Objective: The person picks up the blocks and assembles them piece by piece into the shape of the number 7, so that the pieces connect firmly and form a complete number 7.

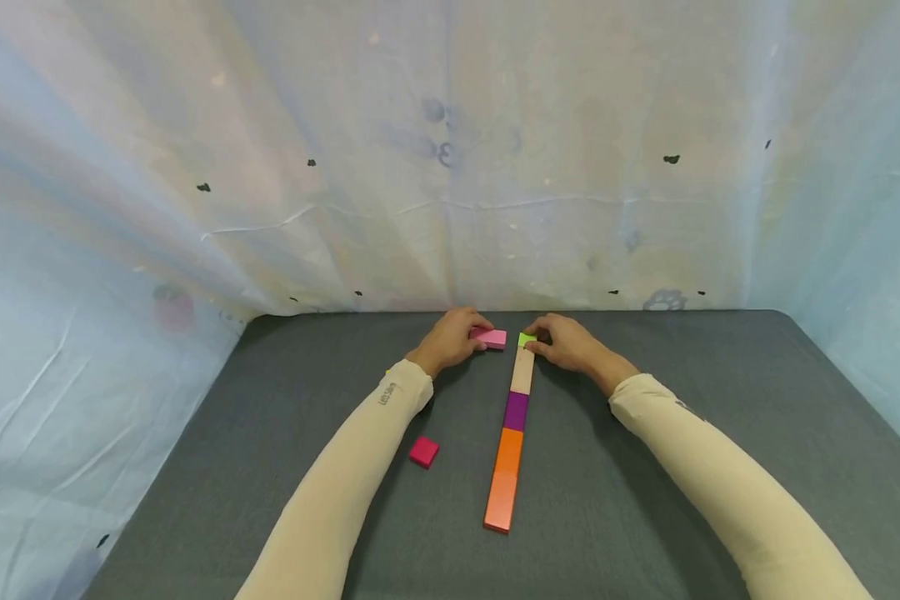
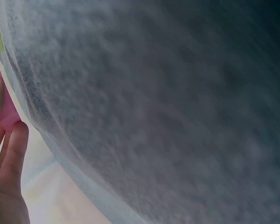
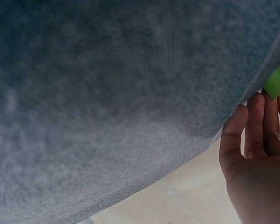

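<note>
A straight row of flat blocks runs away from me across the dark grey table. From near to far it has a light orange block (image 1: 502,498), an orange block (image 1: 508,450), a purple block (image 1: 516,411), a bare wood block (image 1: 522,371) and a small green block (image 1: 527,339). My right hand (image 1: 568,343) pinches the green block (image 3: 276,83) at the far end, from its right side. Just left of that end, my left hand (image 1: 447,340) grips a pink block (image 1: 494,339) between thumb and fingers, its free end pointing toward the row.
A red square block (image 1: 423,452) lies left of the row, beside the left forearm. Something small and yellow (image 1: 387,372) peeks out behind the left sleeve. The table's far edge lies just beyond both hands, with a pale hanging sheet (image 1: 495,167) behind it.
</note>
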A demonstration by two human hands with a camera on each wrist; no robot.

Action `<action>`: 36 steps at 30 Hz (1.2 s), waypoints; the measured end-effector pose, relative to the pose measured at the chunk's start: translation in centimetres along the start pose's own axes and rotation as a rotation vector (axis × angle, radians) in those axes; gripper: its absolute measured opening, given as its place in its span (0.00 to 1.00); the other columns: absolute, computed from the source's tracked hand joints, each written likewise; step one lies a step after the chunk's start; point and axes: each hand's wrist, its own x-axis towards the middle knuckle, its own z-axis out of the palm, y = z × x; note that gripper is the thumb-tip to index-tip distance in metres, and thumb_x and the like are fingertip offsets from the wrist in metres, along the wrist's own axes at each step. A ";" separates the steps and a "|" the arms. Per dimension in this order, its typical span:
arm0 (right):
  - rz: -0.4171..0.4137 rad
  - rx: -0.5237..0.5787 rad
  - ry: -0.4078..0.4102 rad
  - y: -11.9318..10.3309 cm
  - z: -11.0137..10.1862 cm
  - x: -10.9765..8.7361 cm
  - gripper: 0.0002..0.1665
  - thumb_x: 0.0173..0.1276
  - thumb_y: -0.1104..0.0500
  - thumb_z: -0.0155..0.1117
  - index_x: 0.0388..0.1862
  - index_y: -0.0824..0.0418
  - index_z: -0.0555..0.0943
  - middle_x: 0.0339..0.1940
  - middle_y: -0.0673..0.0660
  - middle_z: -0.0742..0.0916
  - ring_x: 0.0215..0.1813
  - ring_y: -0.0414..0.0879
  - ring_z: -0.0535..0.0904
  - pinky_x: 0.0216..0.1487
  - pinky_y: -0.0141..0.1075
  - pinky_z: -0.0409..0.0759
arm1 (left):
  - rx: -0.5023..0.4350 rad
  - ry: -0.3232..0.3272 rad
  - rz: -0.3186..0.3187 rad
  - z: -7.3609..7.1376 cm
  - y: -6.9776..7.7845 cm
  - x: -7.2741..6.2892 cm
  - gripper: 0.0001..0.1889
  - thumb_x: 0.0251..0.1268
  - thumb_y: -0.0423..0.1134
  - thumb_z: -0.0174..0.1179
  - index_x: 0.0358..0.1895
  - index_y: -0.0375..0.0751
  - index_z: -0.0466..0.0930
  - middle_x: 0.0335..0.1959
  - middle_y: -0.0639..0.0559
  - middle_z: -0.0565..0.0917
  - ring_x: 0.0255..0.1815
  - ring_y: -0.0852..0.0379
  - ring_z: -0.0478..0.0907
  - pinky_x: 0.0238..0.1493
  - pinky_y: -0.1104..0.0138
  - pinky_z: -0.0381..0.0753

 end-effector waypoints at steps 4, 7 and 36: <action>-0.025 -0.002 0.000 -0.1 0.0 -0.1 0.21 0.73 0.53 0.62 0.59 0.63 0.81 0.52 0.61 0.85 0.53 0.54 0.80 0.61 0.51 0.78 | 0.015 -0.018 -0.012 0.2 0.4 0.0 0.16 0.66 0.39 0.66 0.56 0.44 0.85 0.54 0.48 0.83 0.55 0.52 0.76 0.67 0.60 0.73; -0.033 -0.001 0.000 -0.2 0.0 -0.2 0.21 0.73 0.54 0.62 0.59 0.63 0.81 0.52 0.61 0.85 0.53 0.54 0.81 0.61 0.51 0.78 | 0.029 -0.032 -0.015 0.3 0.6 0.0 0.16 0.67 0.39 0.65 0.57 0.44 0.84 0.54 0.48 0.83 0.56 0.52 0.75 0.68 0.60 0.72; -0.041 -0.005 0.011 -0.3 -0.2 -0.5 0.20 0.73 0.54 0.62 0.59 0.62 0.81 0.53 0.61 0.85 0.53 0.54 0.81 0.60 0.51 0.78 | -0.044 -0.100 -0.020 0.1 0.2 1.6 0.18 0.64 0.35 0.67 0.57 0.43 0.84 0.54 0.47 0.84 0.52 0.53 0.78 0.60 0.60 0.78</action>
